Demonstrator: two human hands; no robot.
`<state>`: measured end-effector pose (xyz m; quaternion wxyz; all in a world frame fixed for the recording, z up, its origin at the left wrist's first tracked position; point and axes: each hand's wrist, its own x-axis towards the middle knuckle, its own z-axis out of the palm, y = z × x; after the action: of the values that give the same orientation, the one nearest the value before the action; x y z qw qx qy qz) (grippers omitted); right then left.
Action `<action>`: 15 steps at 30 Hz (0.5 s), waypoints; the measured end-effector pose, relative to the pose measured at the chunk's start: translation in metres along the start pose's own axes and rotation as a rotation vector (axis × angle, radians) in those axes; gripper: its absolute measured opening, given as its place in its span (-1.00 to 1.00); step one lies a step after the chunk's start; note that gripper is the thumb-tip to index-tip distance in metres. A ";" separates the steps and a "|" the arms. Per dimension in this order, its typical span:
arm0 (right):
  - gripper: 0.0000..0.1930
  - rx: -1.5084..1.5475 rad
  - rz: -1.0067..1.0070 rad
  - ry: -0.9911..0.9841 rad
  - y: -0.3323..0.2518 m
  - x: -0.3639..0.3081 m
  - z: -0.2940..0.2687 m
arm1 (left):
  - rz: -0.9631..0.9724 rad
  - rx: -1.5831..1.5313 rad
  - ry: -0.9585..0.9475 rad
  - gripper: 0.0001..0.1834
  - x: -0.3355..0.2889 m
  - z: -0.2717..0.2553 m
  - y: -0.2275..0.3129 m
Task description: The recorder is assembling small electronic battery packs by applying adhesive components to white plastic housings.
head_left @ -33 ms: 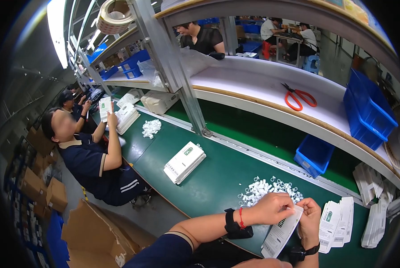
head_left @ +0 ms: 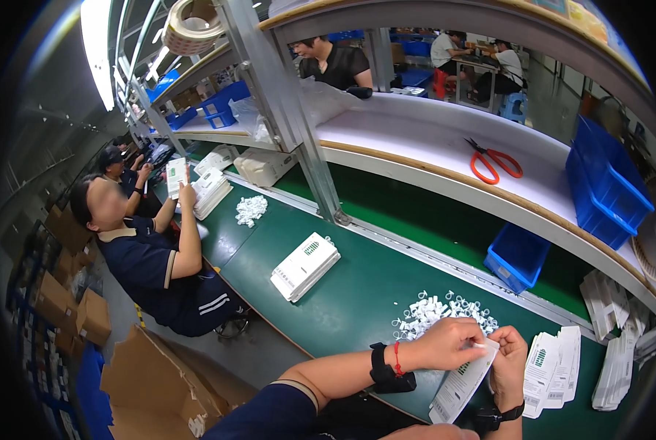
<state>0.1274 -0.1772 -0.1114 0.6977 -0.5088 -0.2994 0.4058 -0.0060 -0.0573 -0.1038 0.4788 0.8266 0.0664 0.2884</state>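
Observation:
A flat white card-like package [head_left: 460,392] with green print hangs tilted between my hands over the near edge of the green table. My left hand [head_left: 452,343] is closed, its thumb and fingers pinching at the package's upper end. Along the package's right edge near the top, my right hand [head_left: 509,363] grips it with bent fingers. Whatever small part may be between the fingertips is hidden. Just beyond my left hand lies a heap of small white plastic clips with rings [head_left: 438,314]. Fanned-out white packages [head_left: 551,367] rest right of my right hand.
A stack of white packages [head_left: 306,268] stands left of the clips. More packages [head_left: 615,370] lie far right. Blue bins [head_left: 517,257] and red-handled pliers or cutters [head_left: 495,163] sit beyond. A co-worker [head_left: 148,238] works at left, near an open cardboard box [head_left: 148,385].
The whole view has shifted very slightly. Both my hands keep the same hold on the white package.

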 end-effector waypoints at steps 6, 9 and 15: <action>-0.83 0.243 -0.017 -0.008 -0.006 -0.005 0.002 | 0.251 0.111 0.192 -0.24 0.003 0.007 -0.007; -0.85 0.210 -0.074 -0.013 -0.001 -0.005 -0.012 | -0.203 -0.320 -0.163 -0.25 0.005 0.005 0.005; -0.53 0.078 0.208 0.091 -0.032 -0.016 -0.002 | -0.230 -0.419 -0.091 -0.30 0.001 0.008 -0.002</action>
<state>0.1292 -0.1973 -0.0821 0.6839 -0.5277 -0.1969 0.4637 -0.0003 -0.0612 -0.1081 0.6720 0.7084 0.0769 0.2019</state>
